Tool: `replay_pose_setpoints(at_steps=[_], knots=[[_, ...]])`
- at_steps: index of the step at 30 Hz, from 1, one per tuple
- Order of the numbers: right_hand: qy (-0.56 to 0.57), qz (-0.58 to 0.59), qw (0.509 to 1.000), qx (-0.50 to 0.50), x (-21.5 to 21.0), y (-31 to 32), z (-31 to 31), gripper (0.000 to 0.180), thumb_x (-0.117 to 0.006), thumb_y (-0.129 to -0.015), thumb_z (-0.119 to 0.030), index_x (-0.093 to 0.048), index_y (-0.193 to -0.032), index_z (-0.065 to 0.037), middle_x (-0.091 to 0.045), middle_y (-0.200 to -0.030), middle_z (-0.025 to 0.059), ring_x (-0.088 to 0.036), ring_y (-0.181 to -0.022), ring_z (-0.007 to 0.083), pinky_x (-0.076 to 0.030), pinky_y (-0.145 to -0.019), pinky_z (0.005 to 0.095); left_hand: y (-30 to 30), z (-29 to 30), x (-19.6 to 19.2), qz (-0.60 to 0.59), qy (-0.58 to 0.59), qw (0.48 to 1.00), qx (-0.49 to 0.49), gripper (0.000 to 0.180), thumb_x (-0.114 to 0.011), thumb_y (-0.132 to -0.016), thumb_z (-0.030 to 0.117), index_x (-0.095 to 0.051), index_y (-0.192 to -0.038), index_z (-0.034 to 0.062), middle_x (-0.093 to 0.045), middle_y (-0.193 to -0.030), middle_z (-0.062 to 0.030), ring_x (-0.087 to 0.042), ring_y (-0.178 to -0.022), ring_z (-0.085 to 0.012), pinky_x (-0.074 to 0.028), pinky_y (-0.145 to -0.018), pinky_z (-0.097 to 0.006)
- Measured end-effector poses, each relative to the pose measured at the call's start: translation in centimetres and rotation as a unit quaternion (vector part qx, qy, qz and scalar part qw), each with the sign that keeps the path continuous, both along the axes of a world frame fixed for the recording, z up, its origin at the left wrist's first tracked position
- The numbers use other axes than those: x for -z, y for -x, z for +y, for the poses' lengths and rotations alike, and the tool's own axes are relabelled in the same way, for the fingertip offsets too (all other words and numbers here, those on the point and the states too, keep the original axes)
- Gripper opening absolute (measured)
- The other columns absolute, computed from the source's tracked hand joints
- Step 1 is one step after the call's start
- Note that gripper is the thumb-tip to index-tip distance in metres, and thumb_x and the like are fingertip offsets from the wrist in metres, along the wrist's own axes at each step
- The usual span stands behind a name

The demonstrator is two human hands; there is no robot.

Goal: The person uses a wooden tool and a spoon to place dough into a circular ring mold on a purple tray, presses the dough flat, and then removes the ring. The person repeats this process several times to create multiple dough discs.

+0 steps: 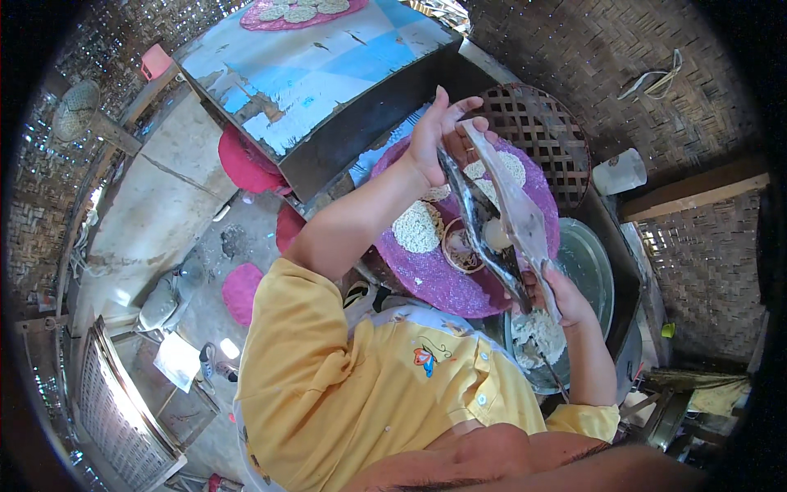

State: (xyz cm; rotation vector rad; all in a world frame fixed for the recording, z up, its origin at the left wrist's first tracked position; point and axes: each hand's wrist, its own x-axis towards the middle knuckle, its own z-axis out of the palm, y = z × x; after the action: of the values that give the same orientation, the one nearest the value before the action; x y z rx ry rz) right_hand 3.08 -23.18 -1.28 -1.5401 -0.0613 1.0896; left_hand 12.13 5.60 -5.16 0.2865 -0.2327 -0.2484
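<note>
While your left hand (433, 138) is holding the upper ends of a pale strip (516, 203) and a dark strip (470, 211), your right hand (568, 297) is gripping their lower ends, fingers partly hidden; both are spanning the purple tray (422, 283), obscuring some white rounds (418, 227).
</note>
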Motion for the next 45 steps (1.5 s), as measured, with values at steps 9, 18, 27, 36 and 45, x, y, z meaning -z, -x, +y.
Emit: replay_pose_setpoints(at_steps=[9,18,27,36,45], knots=[[0.055,-0.134,0.989,0.019,-2.0,-0.7,0.1,0.053,-0.048,-0.082,-0.045,-0.048,-0.111,0.0,-0.057,-0.075,0.0059,-0.055,-0.06,0.0127,-0.045,-0.05,0.0243,-1.7,-2.0,-0.3,0.027,0.015,0.999,-0.02,0.047,-0.044,-0.081,0.055,-0.049,-0.097,0.0117,-0.052,-0.067,-0.0033,-0.052,-0.069,-0.0226,-0.043,-0.064,-0.036],[0.082,-0.118,0.989,0.032,-2.0,2.1,-0.4,0.058,-0.049,-0.08,-0.051,-0.045,-0.108,0.0,-0.055,-0.064,0.0077,-0.051,-0.043,0.0133,-0.041,-0.039,0.0242,0.7,-3.4,1.3,0.128,-0.03,0.991,-0.024,0.05,-0.042,-0.081,0.058,-0.046,-0.092,0.01,-0.053,-0.066,-0.007,-0.055,-0.067,-0.0265,-0.045,-0.064,-0.039],[0.071,-0.143,0.985,0.062,-1.0,2.4,2.1,0.036,-0.052,-0.083,-0.035,-0.051,-0.098,-0.002,-0.052,-0.068,0.0043,-0.049,-0.048,0.0109,-0.04,-0.041,0.0246,0.4,-1.1,-0.2,0.127,-0.058,0.989,-0.052,0.055,-0.037,-0.08,0.063,-0.041,-0.095,0.0099,-0.05,-0.06,-0.0068,-0.053,-0.059,-0.0252,-0.044,-0.056,-0.039],[0.066,-0.145,0.984,0.082,-1.9,3.5,0.1,0.045,-0.056,-0.079,-0.04,-0.049,-0.1,-0.001,-0.053,-0.068,0.0054,-0.049,-0.048,0.0104,-0.04,-0.04,0.0231,0.9,-2.3,0.5,0.115,-0.051,0.992,0.015,0.066,-0.033,-0.078,0.067,-0.045,-0.107,0.0095,-0.059,-0.075,-0.0092,-0.059,-0.076,-0.0277,-0.045,-0.066,-0.039],[-0.128,-0.262,0.952,0.092,-1.9,2.9,4.0,0.061,-0.06,-0.077,-0.035,-0.034,-0.123,-0.005,-0.054,-0.093,0.0072,-0.055,-0.072,0.0142,-0.046,-0.059,0.0261,7.4,-4.4,-1.2,-0.174,-0.633,0.723,-0.216,0.039,-0.072,-0.059,0.015,-0.058,-0.093,0.0001,-0.061,-0.095,-0.0141,-0.059,-0.087,-0.0234,-0.046,-0.079,-0.035]])
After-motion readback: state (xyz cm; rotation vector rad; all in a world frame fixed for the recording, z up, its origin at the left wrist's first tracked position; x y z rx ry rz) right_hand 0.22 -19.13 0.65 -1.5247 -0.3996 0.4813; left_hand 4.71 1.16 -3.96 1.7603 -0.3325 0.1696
